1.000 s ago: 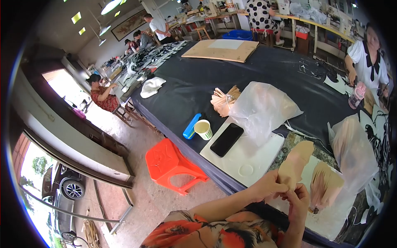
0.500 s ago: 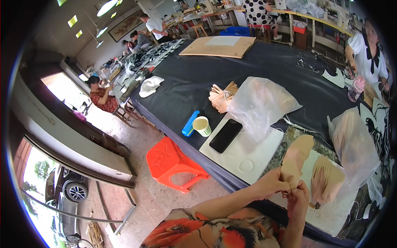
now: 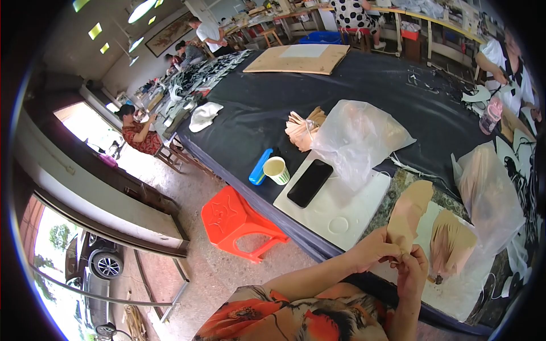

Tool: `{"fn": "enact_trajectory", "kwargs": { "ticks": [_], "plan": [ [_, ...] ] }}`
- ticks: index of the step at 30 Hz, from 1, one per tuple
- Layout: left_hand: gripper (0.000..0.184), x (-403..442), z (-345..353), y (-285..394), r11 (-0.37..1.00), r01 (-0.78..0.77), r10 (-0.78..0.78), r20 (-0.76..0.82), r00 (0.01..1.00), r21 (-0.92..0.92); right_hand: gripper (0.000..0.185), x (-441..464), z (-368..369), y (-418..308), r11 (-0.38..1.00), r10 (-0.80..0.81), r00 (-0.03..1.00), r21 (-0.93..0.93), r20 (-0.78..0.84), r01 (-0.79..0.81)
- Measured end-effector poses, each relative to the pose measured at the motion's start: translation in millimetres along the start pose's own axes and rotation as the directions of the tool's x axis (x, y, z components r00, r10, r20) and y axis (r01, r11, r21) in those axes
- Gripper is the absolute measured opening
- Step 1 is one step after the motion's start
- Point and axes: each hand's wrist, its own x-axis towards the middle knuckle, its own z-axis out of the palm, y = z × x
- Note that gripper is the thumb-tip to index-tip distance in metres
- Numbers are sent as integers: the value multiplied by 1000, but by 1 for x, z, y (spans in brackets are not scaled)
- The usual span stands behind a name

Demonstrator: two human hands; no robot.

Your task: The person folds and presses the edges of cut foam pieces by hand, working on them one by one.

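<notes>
Fingers of the left hand (image 3: pixel 374 249) pinch one tan piece (image 3: pixel 410 211) by its lower end, over the surface (image 3: pixel 244 136); fingers of the right hand (image 3: pixel 412 271) grip that same end. Step, apparently: working this edge. Next move likely calls for a steady pinch. Farther right: one stack (image 3: pixel 453 241), one large bag (image 3: pixel 488 196).

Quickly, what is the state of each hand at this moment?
Left hand: closed, holding the tan piece.
Right hand: closed, pinching the tan piece's lower end.

Daylight through left doorway (image 3: pixel 78 124), glaring white; hanging lamp (image 3: pixel 142 9) bright; ceiling (image 3: pixel 60 48) dim. Fisheye bowing, corners black.
</notes>
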Motion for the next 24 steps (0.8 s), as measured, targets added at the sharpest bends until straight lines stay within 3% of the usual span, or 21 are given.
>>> {"fn": "enact_trajectory", "kwargs": {
  "ticks": [10,14,24],
  "plan": [
    [34,-7,14,8,995,-43,46,-32,998,87,9,-3,-2,-2,1000,5,999,19,41,-6],
    [33,-7,13,9,988,-27,38,-74,997,153,12,-5,-1,-3,997,3,1000,-82,7,-2],
    [34,-6,16,7,994,-71,77,-62,995,85,8,-4,-9,2,999,-19,1000,-48,-6,18]
  ]
}}
